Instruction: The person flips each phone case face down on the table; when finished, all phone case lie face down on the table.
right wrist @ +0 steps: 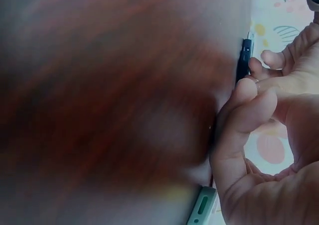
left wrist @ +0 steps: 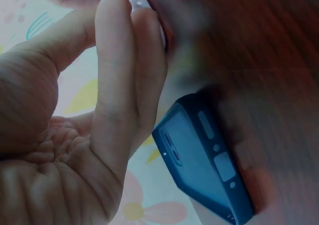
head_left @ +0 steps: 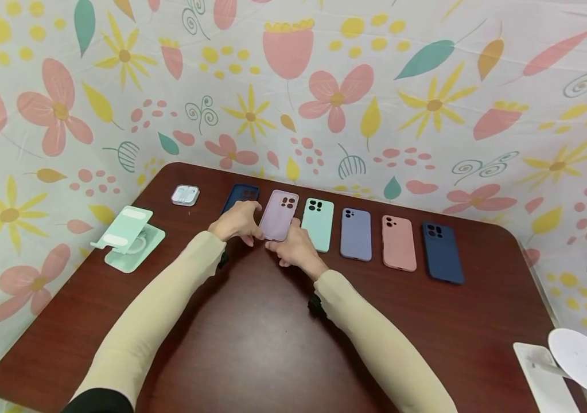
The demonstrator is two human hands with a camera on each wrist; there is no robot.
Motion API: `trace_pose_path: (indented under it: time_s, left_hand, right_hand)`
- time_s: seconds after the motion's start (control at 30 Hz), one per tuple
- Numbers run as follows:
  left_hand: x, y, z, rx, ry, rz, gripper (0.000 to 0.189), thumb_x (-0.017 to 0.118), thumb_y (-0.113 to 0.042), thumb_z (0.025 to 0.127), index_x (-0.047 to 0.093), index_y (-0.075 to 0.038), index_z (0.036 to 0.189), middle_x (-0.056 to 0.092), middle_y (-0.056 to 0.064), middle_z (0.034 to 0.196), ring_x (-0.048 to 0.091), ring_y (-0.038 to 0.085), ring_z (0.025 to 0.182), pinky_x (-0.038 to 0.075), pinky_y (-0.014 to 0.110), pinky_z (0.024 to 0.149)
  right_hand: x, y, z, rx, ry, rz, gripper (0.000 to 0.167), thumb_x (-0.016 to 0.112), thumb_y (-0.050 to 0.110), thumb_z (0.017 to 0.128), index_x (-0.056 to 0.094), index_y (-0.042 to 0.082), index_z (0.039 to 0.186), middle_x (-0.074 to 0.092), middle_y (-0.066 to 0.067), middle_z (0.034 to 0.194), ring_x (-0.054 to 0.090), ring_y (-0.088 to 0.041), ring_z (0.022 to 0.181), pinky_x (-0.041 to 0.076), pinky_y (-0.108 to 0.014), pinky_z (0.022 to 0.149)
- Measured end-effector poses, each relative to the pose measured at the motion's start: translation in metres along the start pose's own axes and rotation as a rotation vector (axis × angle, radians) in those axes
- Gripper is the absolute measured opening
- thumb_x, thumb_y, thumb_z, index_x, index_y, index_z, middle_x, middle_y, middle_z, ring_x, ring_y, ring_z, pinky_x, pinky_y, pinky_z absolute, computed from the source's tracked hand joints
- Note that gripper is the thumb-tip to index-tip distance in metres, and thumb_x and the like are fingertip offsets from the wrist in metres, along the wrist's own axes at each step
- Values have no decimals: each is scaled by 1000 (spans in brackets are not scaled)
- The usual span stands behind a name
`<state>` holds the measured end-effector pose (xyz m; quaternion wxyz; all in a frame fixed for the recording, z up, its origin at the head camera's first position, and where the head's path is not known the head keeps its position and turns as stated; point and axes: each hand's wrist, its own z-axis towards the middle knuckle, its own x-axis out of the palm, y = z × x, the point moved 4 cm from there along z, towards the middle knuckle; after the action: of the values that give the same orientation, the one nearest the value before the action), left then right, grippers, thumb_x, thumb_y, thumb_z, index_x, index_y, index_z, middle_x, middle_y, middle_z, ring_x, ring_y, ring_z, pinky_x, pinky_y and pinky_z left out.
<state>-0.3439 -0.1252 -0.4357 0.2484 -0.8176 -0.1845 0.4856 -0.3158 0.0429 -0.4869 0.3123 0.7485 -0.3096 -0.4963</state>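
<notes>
A lilac phone case (head_left: 278, 215) lies back side up in a row of cases, its camera cutouts at the far end. My left hand (head_left: 238, 221) pinches its lower left corner, and my right hand (head_left: 295, 246) holds the lower right one. Left of it, partly behind my left hand, is a dark blue case (head_left: 241, 194), seen with its hollow inside facing up in the left wrist view. On the right a mint case (head_left: 319, 223) lies close beside my right hand. Curled fingers (right wrist: 239, 120) meet the tabletop in the right wrist view.
Further right lie a periwinkle case (head_left: 356, 234), a pink case (head_left: 399, 244) and another dark blue case (head_left: 443, 252). Boxed white earphones (head_left: 185, 195) and a mint phone stand (head_left: 135, 246) are at the left. A white stand (head_left: 546, 373) occupies the near right corner.
</notes>
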Motion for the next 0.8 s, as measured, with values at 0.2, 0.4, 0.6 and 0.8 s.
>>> trace_pose_path:
  time_s: [0.2, 0.4, 0.6, 0.8]
  left_hand:
    - [3, -1, 3, -14, 32, 38, 94, 89, -14, 89, 38, -7, 168, 43, 23, 172, 80, 13, 65, 55, 45, 121]
    - [7, 4, 14, -33, 39, 51, 95, 90, -17, 90, 38, -9, 168, 43, 24, 171, 81, 17, 67, 50, 48, 125]
    - [10, 10, 27, -38, 53, 79, 98, 91, -17, 89, 36, -8, 169, 43, 26, 170, 82, 19, 67, 50, 50, 125]
    - [11, 11, 27, -20, 70, 42, 99, 93, -22, 88, 37, -9, 169, 61, 26, 152, 81, 18, 66, 55, 45, 121]
  right_hand:
    - [4, -8, 15, 62, 13, -6, 99, 88, 32, 93, 24, -4, 160, 73, -15, 69, 72, -26, 49, 65, -37, 51]
    - [4, -5, 16, 83, 13, -16, 91, 86, 29, 95, 28, -4, 156, 72, -13, 68, 72, -24, 47, 66, -38, 52]
    - [2, 5, 5, 105, -13, 7, 90, 80, 21, 100, 22, -5, 163, 69, -10, 64, 65, -17, 42, 65, -35, 50]
    - [1, 10, -5, 100, -55, 40, 69, 78, 16, 102, 33, -2, 152, 66, -8, 62, 61, -13, 40, 63, -32, 47]
